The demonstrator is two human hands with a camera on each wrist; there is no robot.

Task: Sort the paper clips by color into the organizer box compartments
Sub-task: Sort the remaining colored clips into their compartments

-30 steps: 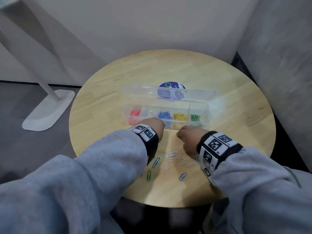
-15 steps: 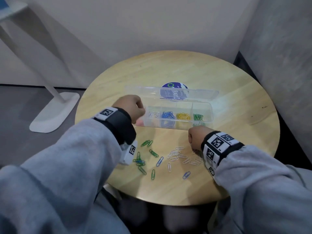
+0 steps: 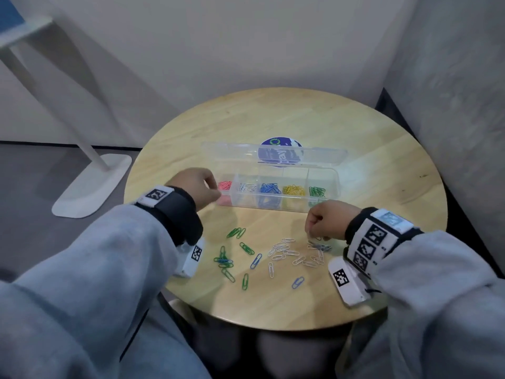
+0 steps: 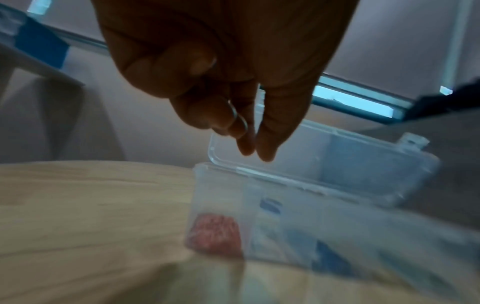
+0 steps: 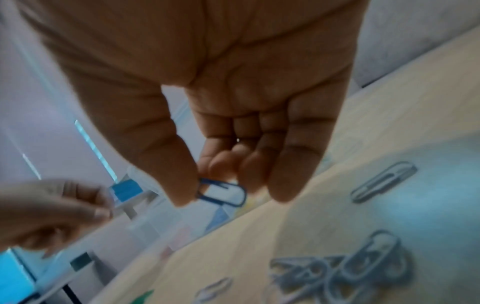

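The clear organizer box [image 3: 276, 208] stands mid-table with its lid [image 3: 235, 155] tipped back. Its compartments hold red [image 3: 225, 184], white [image 3: 247, 187], blue [image 3: 270, 188], yellow [image 3: 293, 190] and green [image 3: 317, 191] clips. My left hand [image 3: 214, 187] hovers at the box's left end, above the red compartment; in the left wrist view its fingers [image 4: 244, 144] pinch a pale paper clip [image 4: 237, 117]. My right hand [image 3: 311, 233] is a fist just above the loose white clips [image 3: 287, 251]. Its thumb [image 5: 179, 185] and fingers pinch a blue paper clip [image 5: 224, 193].
Loose green clips [image 3: 236, 232] and a few blue ones [image 3: 256, 261] lie on the round wooden table [image 3: 355, 138] in front of the box. A blue round sticker [image 3: 280, 153] shows behind the lid. Walls stand close behind and right; a white stand base [image 3: 93, 184] sits on the floor at left.
My left hand has lifted from the table in front of the box and moved left to the box's red end, uncovering the green clips. My right hand stayed over the white clips.
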